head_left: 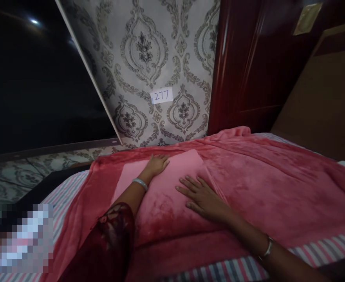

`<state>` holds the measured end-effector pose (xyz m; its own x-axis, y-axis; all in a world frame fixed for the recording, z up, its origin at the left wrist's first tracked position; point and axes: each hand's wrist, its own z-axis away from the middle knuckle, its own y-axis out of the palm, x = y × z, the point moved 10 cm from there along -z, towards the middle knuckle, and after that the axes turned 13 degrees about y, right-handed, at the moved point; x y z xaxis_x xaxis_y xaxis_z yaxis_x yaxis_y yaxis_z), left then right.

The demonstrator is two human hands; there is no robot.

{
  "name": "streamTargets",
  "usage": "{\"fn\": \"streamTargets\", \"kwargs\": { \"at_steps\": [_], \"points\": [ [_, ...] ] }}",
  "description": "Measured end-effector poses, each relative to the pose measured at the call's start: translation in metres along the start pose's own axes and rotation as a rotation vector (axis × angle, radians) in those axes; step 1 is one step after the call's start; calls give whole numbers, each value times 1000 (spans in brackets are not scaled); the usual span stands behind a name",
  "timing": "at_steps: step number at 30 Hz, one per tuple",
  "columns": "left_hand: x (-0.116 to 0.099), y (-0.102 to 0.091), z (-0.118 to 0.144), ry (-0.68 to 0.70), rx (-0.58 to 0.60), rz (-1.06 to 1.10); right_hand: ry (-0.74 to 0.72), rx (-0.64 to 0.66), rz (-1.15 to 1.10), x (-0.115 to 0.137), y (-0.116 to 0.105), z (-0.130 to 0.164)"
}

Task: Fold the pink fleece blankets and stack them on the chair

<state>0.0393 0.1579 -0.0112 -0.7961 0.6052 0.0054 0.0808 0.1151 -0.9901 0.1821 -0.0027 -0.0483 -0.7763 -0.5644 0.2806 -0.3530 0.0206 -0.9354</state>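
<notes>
Your left hand [157, 163] lay flat, fingers together and stretched out, palm down on the soft pink fleece blanket [248, 184], gripping nothing. It rested on a lighter pink folded-over panel of that blanket, towards the far edge of the bed near the wall. A pale beaded bracelet [139, 183] sat on your left wrist, and a dark red lace sleeve [113, 227] covered your upper arm.

Your right hand [203, 197] was also flat and palm down, fingers spread apart, pressing on the same blanket just to the right of the left hand, beside a diagonal crease. It clasped nothing. A thin silver bangle [268, 247] circled your right wrist.

The blanket was spread across most of the bed, over a pink, white and grey striped sheet [322, 250] that showed along the near edge and on the left side.

Behind the bed stood a wall with grey damask-patterned wallpaper [149, 51], carrying a small white label marked 277 [161, 95]. To the right of it was a glossy dark red wooden door [242, 62], and to the left a dark window [28, 78].
</notes>
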Motion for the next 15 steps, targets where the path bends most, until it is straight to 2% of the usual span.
{"fn": "streamTargets", "kwargs": {
  "at_steps": [3,6,9,11,15],
  "points": [
    [1,-20,14,-69,-33,-64,2,0,16,0,-1,1],
    [2,-29,43,-56,19,-79,0,-6,20,-1,0,2],
    [8,-19,75,0,129,-44,-18,-23,17,-1,1,1],
    [22,-9,91,-33,168,-20,-21,-30,19,-1,2,1],
    [53,7,97,-134,157,13,-16,-21,25,1,0,1]
  ]
}}
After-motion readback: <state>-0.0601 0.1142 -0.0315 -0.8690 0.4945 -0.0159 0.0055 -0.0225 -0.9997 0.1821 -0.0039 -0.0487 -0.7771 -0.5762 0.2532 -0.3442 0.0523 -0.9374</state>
